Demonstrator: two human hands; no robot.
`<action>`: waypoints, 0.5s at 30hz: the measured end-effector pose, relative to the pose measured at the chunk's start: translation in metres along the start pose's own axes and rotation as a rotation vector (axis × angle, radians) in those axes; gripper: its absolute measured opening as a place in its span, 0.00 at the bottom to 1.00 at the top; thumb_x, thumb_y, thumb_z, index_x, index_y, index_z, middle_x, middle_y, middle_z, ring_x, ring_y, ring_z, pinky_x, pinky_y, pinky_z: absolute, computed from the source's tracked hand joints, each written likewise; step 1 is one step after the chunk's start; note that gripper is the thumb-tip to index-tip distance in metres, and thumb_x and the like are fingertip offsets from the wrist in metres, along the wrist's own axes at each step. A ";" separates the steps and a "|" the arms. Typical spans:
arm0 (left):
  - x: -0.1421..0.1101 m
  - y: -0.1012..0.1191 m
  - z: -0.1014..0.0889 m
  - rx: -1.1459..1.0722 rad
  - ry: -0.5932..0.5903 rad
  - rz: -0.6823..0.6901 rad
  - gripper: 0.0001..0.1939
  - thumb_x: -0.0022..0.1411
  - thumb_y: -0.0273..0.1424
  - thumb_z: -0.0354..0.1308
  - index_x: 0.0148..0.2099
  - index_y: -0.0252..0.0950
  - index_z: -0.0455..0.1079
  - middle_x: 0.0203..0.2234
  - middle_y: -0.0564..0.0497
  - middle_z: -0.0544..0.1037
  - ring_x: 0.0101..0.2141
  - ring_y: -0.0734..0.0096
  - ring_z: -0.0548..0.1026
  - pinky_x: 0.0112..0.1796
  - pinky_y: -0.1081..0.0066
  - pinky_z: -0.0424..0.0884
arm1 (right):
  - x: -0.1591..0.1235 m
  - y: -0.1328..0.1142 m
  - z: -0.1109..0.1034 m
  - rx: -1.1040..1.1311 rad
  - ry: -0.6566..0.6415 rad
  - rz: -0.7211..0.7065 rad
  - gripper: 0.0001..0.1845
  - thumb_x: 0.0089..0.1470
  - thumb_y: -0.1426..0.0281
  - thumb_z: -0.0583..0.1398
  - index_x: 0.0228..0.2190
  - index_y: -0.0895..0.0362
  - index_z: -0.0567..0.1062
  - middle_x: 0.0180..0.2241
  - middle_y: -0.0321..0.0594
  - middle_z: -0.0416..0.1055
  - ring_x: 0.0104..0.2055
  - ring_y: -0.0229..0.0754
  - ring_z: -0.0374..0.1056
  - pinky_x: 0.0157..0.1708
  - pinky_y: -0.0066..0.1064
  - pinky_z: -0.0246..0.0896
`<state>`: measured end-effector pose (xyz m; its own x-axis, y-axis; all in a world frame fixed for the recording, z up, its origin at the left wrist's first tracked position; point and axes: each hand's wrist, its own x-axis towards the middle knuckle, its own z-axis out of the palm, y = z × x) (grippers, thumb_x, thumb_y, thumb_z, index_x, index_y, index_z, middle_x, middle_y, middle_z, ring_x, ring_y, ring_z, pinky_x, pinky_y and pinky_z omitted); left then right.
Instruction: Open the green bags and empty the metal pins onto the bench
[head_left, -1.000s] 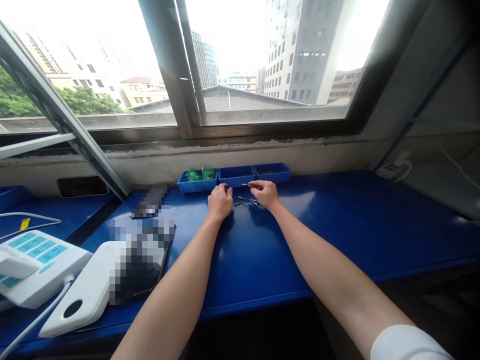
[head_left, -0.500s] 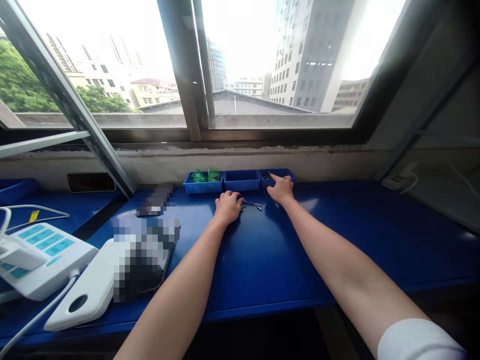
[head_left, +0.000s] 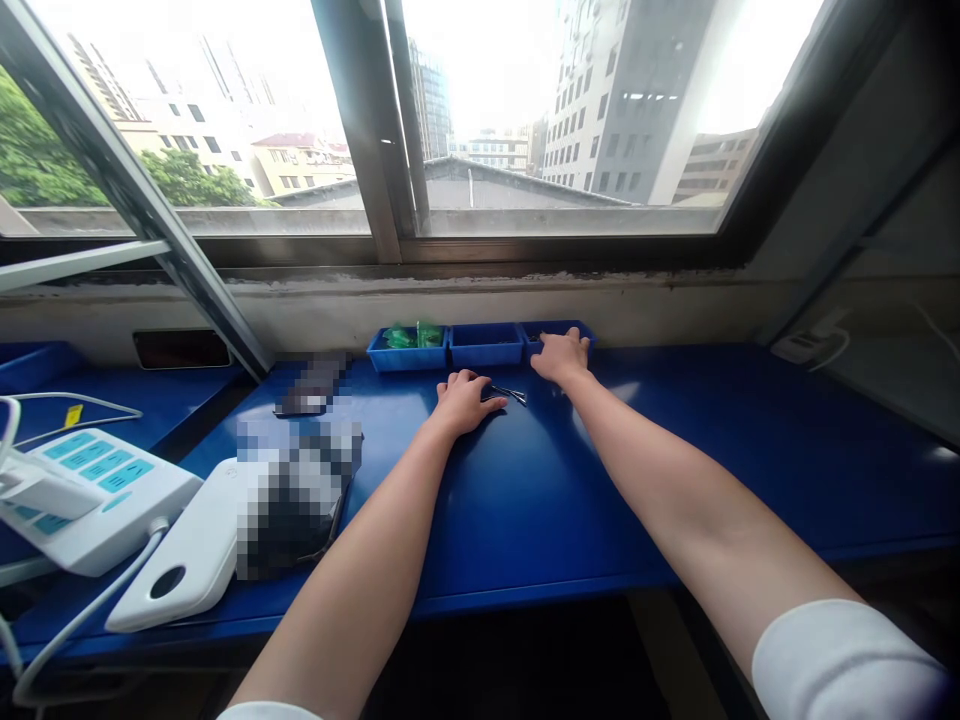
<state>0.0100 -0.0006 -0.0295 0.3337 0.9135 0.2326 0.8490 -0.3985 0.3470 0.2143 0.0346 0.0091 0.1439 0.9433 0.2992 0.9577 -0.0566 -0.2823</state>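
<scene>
My left hand (head_left: 463, 402) rests low over the blue tabletop, thumb stretched out apart from the fingers. Beside its fingertips lies a small bunch of thin, dark, shiny metal pieces (head_left: 513, 395); their left ends are partly hidden by the hand. My right hand (head_left: 561, 355) reaches over the right blue bin (head_left: 591, 342), thumb apart and fingers bent down at its near side. Its fingertips are partly hidden, and whatever is under them is too small to name. Left of it stands the middle blue bin (head_left: 486, 354), with small dark bits inside.
A left blue bin (head_left: 407, 360) holds green plastic packets (head_left: 412, 336). On the left are a dark phone-like slab (head_left: 181, 349), a white power strip (head_left: 97, 500), a white oblong case (head_left: 184, 550) and blurred-out items. A metal post (head_left: 217, 310) rises near the window.
My right hand has turned and its fingers now bend over the right bin. My left thumb has spread away from the fingers beside the metal pieces. The view has tilted slightly.
</scene>
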 end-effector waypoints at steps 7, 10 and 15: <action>-0.001 0.001 -0.003 0.006 -0.010 0.001 0.28 0.54 0.53 0.51 0.51 0.42 0.68 0.50 0.42 0.66 0.51 0.49 0.61 0.49 0.55 0.56 | -0.005 0.002 0.010 0.049 0.054 -0.048 0.29 0.43 0.66 0.60 0.50 0.57 0.69 0.55 0.51 0.59 0.54 0.62 0.48 0.49 0.53 0.48; -0.001 0.001 -0.002 0.012 0.023 -0.012 0.29 0.55 0.50 0.52 0.55 0.41 0.63 0.50 0.41 0.66 0.51 0.49 0.61 0.48 0.55 0.57 | -0.019 -0.002 0.017 0.169 0.216 -0.067 0.24 0.46 0.69 0.57 0.47 0.57 0.70 0.54 0.49 0.60 0.53 0.57 0.51 0.50 0.48 0.50; -0.001 0.001 0.000 0.047 0.043 -0.022 0.23 0.55 0.48 0.53 0.47 0.39 0.67 0.45 0.42 0.69 0.48 0.52 0.63 0.46 0.56 0.58 | -0.036 -0.011 0.023 0.404 0.112 -0.223 0.12 0.45 0.69 0.56 0.33 0.57 0.76 0.36 0.43 0.71 0.42 0.45 0.63 0.44 0.34 0.59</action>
<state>0.0110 -0.0017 -0.0295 0.2979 0.9172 0.2644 0.8745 -0.3733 0.3097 0.1927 0.0091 -0.0193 -0.0070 0.8757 0.4828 0.7978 0.2960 -0.5253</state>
